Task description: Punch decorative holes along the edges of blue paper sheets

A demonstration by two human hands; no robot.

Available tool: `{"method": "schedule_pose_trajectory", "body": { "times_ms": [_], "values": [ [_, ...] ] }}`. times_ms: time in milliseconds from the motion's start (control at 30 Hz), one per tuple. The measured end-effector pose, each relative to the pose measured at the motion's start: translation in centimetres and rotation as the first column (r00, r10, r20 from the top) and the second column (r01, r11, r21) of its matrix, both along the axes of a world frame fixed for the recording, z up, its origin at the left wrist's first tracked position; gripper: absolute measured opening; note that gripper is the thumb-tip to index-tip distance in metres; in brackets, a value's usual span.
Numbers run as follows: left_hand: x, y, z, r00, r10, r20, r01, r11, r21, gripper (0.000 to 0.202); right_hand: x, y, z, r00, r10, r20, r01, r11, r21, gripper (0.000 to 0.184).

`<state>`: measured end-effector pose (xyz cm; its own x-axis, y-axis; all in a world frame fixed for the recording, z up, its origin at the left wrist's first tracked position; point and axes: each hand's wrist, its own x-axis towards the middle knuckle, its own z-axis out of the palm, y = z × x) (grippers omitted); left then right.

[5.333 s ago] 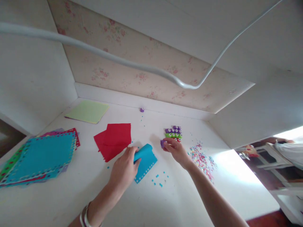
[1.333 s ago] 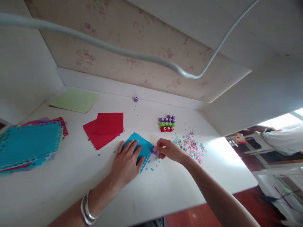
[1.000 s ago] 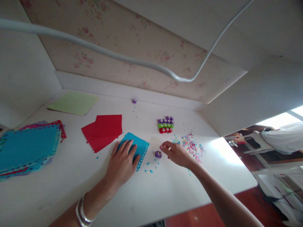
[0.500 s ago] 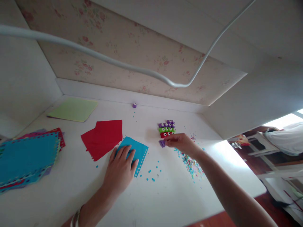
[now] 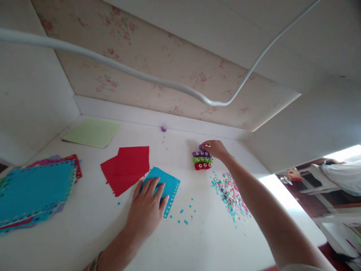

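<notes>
My left hand (image 5: 148,207) lies flat, fingers spread, on a blue paper sheet (image 5: 169,183) with a punched edge. My right hand (image 5: 216,148) reaches far across the white table (image 5: 197,241) with its fingers pinched on a small purple punch (image 5: 201,147), at the back of a cluster of small punches (image 5: 202,160) in purple, green and red rows. Blue paper dots (image 5: 184,216) lie scattered beside the blue sheet.
Red paper sheets (image 5: 126,167) lie left of the blue sheet. A light green sheet (image 5: 93,132) sits at the back left. A stack of punched coloured sheets (image 5: 34,190) is at the left edge. A confetti pile (image 5: 231,195) lies right. A lone purple punch (image 5: 164,129) stands by the back wall.
My right hand picked up the purple punch beside the blue sheet and carried it back to the punch cluster. My left hand stayed flat on the blue sheet.
</notes>
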<state>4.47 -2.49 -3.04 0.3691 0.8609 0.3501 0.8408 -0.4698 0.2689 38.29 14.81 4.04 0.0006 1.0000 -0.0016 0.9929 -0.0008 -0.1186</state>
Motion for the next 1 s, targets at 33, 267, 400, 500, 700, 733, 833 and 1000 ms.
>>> {"method": "schedule_pose_trajectory", "body": {
  "times_ms": [33,267,400,500,700,733,833,1000],
  "values": [
    [0.0,0.0,0.0,1.0,0.003,0.003,-0.003,1.0,-0.002,0.033,0.0,0.2,-0.3,1.0,0.014,0.023,-0.014,1.0,-0.012,0.023],
    [-0.7,0.5,0.7,0.996,0.087,-0.036,-0.087,0.996,-0.002,0.037,0.5,0.9,-0.7,0.988,0.093,0.121,-0.079,0.991,-0.112,0.023],
    [-1.3,0.7,1.3,0.974,0.186,-0.126,-0.19,0.982,-0.016,0.042,0.3,1.4,-0.3,0.984,0.104,0.143,-0.087,0.989,-0.123,0.028],
    [-1.6,0.8,1.6,0.958,0.231,-0.172,-0.238,0.971,-0.019,0.047,-1.0,2.3,0.0,0.984,0.111,0.14,-0.099,0.991,-0.085,0.034],
    [-1.7,0.9,1.2,0.957,0.238,-0.168,-0.244,0.97,-0.015,0.048,-7.3,5.8,-0.8,0.968,0.23,0.096,-0.225,0.972,-0.061,0.043],
    [-1.7,0.9,1.0,0.959,0.236,-0.155,-0.241,0.97,-0.012,0.047,-8.6,6.5,-1.0,0.963,0.255,0.086,-0.251,0.966,-0.059,0.045],
    [-1.9,1.0,0.3,0.971,0.221,-0.094,-0.223,0.975,-0.014,0.048,-12.4,8.5,-1.8,0.942,0.332,0.055,-0.329,0.943,-0.057,0.056],
    [-2.3,1.1,0.1,0.982,0.187,0.036,-0.183,0.979,-0.087,0.055,-16.9,11.3,-2.4,0.924,0.381,0.029,-0.378,0.923,-0.074,0.072]
  ]
}}
